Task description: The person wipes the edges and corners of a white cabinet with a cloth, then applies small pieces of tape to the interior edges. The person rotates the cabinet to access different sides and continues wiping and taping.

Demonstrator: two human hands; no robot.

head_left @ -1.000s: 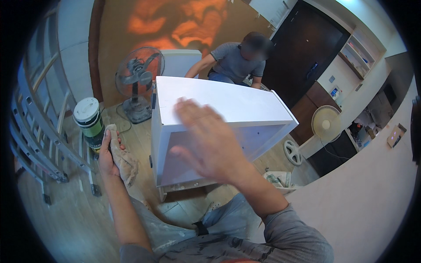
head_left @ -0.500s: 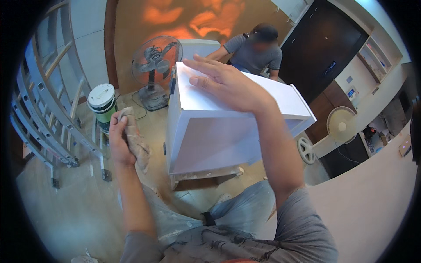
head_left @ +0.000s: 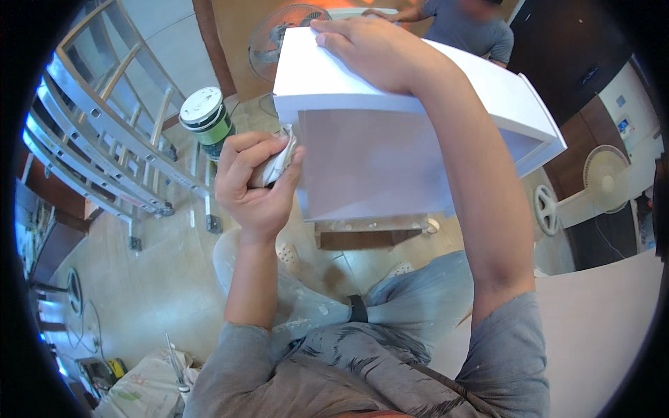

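Observation:
A white open-fronted cabinet box [head_left: 376,164] stands before me, raised on a low wooden support [head_left: 369,238]. My right hand [head_left: 380,54] lies flat on its top panel, fingers stretched toward the far left corner. My left hand [head_left: 256,177] is closed around a crumpled, greyish-white rag [head_left: 277,159]. It holds the rag against or very near the box's front left edge; actual contact is hard to make out. The rag's lower part is hidden in my palm.
Aluminium ladders [head_left: 115,115] lean at the left, beside a lidded paint bucket [head_left: 205,118]. A standing fan [head_left: 272,42] and a person [head_left: 467,28] are behind the box. Another fan [head_left: 606,177] stands at right, near a large pale panel [head_left: 585,313]. A sack [head_left: 143,386] lies at lower left.
My left hand has moved up and right with the rag, to the box's front left edge. My right hand stays on the top panel. The view has tilted down and shifted left.

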